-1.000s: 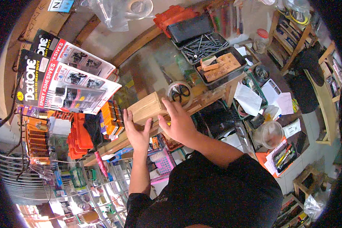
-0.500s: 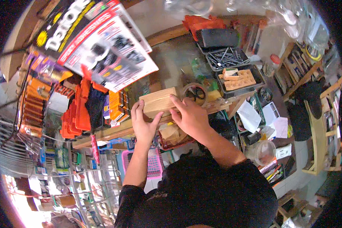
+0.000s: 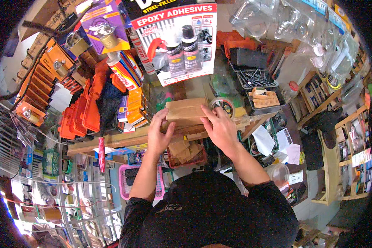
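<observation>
A small brown cardboard box point(image 3: 187, 110) lies at the front of the glass-topped counter, with a seam running along its upper face. My left hand point(image 3: 160, 131) grips the box's left end, fingers up its side and thumb along the front. At the other end, my right hand point(image 3: 221, 130) has its index finger and thumb against the box's right edge. Just behind my right hand is a roll of tape point(image 3: 226, 104), partly covered by my fingers. The underside of the box is hidden.
Carded adhesive tubes point(image 3: 182, 53) hang over the counter's far side. Orange plastic bins point(image 3: 80, 109) and small orange boxes point(image 3: 136, 107) stand left. A black tray of nails point(image 3: 256, 78) and a tray of tan blocks point(image 3: 265, 99) sit right. A pink basket point(image 3: 124, 182) is below.
My view has swung, so the hanging cards appear farther right. Both hands stay on the box's ends, and my right hand appears slightly farther right, over the tape roll's near edge.
</observation>
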The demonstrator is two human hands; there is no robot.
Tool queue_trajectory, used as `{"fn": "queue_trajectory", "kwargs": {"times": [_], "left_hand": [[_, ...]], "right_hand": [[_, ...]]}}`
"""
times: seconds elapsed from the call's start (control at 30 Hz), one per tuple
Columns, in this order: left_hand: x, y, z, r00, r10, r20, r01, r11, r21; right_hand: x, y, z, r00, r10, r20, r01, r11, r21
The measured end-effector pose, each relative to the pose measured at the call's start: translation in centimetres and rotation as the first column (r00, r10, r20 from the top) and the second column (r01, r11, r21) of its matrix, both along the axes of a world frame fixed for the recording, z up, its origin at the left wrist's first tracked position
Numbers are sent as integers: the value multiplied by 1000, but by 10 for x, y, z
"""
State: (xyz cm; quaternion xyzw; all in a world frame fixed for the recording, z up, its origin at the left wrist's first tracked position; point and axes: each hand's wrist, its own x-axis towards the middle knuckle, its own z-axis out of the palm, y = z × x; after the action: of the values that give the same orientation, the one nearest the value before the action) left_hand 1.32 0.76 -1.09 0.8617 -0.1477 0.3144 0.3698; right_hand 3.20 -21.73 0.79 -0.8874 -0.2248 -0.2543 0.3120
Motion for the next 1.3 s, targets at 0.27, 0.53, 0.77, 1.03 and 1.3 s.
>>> {"fn": "queue_trajectory", "kwargs": {"times": [0.27,0.53,0.77,1.03,1.3], "left_hand": [[19,7,5,990,63,-129,-85,981,-177],[27,7,24,815,-251,-522,-256,652,-714],[33,16,4,965,-190,-183,18,740,-673],[23,9,-16,991,93,94,-71,976,-208],[9,11,-14,975,86,203,-75,995,-64]], "right_hand": [[5,3,-1,980,145,-133,-122,979,165],[5,8,16,962,125,-243,-56,961,273],[11,16,9,972,193,-134,-109,878,467],[36,20,-29,900,336,-277,-4,642,767],[28,22,-20,945,136,-298,45,847,529]]}}
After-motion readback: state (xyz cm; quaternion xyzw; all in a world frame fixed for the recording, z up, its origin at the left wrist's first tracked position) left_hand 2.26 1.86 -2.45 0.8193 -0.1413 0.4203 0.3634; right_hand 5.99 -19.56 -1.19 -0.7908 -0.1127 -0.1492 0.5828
